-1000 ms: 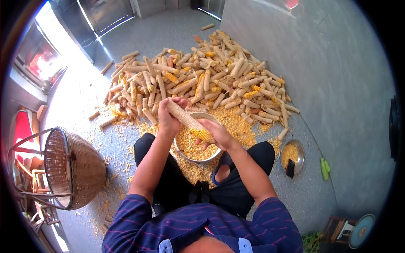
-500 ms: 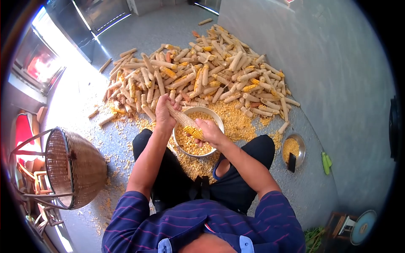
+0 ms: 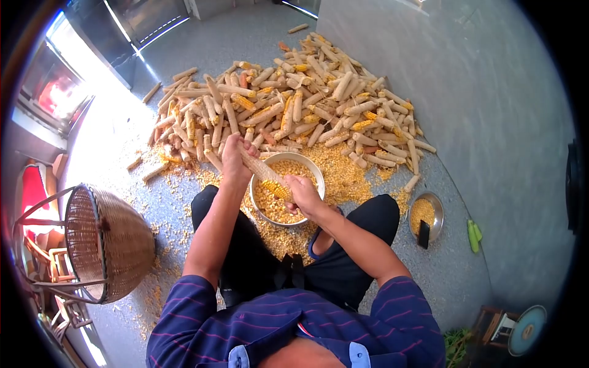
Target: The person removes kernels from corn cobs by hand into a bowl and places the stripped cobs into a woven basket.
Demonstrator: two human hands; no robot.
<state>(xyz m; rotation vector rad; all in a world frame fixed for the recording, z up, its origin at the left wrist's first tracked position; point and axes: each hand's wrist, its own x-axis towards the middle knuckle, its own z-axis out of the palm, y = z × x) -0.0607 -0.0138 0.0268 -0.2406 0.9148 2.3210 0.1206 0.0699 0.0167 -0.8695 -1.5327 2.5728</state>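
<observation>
A partly shelled corn cob (image 3: 262, 169) slants over a round pan (image 3: 319, 184) of loose yellow kernels between my knees. Its upper part is bare and pale, while yellow kernels remain toward the lower end. My left hand (image 3: 237, 158) is wrapped round the upper end. At the lower end my right hand (image 3: 303, 195) is closed on the cob, the thumb pressed by the kernels. The fingers underneath are partly hidden.
Beyond the pan lies a large heap of mostly bare cobs (image 3: 288, 104), with scattered kernels (image 3: 343, 175) around it. A wicker basket (image 3: 126, 245) stands at left. On the right are a metal bowl (image 3: 437, 211) with a black phone (image 3: 423, 235), green vegetables (image 3: 473, 236) and a scale (image 3: 527, 330).
Both hands still grip the cob, having shifted slightly to the left. Fewer yellow kernels show near my right thumb.
</observation>
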